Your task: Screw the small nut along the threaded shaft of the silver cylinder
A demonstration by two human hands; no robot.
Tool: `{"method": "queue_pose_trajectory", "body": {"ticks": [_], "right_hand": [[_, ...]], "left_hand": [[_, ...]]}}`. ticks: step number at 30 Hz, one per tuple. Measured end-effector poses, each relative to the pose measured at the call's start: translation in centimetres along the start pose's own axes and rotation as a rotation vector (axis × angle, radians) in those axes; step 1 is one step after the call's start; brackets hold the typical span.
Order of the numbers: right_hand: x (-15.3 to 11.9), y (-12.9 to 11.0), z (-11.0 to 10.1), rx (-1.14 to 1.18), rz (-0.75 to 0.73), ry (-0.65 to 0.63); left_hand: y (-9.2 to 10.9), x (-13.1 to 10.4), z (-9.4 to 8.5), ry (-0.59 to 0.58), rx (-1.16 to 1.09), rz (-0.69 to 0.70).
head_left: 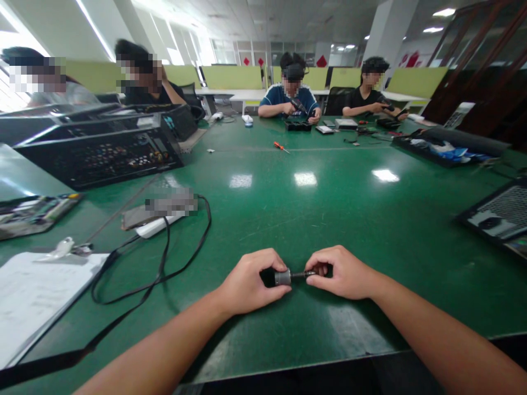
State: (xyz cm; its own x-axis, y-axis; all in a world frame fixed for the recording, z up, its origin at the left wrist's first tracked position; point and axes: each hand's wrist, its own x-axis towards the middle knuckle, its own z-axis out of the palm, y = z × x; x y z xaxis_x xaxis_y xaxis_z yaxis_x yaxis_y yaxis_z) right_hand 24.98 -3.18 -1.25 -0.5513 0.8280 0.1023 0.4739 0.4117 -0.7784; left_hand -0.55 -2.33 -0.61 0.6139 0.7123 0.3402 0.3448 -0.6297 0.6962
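Just above the front part of the green table [263, 192], my two hands face each other. My left hand [253, 282] is closed, its thumb and fingers gripping a small grey cylinder [282, 277]. From the cylinder's right side a thin dark shaft [298, 275] runs across to my right hand [341, 274]. There, thumb and fingertips pinch the shaft's far end, where something small and metallic shows between them. My fingers partly cover both ends, and the exact kind of part cannot be made out.
Left of my hands, a black strap [164, 263] loops near a white power strip [162, 222] and a clipboard [45, 296]. Black computer cases [102, 148] stand at the left. An orange screwdriver [280, 146] lies farther off. Several people sit around the table.
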Motion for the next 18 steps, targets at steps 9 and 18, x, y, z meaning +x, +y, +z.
{"method": "queue_pose_trajectory", "body": {"ticks": [9, 18], "right_hand": [[-0.18, 0.3, -0.38, -0.022, -0.009, -0.004], [-0.22, 0.22, -0.51, -0.024, 0.001, -0.02]], "left_hand": [[-0.08, 0.02, -0.24, -0.011, -0.002, 0.015], [-0.27, 0.0, -0.39, -0.012, 0.0, 0.05]]}}
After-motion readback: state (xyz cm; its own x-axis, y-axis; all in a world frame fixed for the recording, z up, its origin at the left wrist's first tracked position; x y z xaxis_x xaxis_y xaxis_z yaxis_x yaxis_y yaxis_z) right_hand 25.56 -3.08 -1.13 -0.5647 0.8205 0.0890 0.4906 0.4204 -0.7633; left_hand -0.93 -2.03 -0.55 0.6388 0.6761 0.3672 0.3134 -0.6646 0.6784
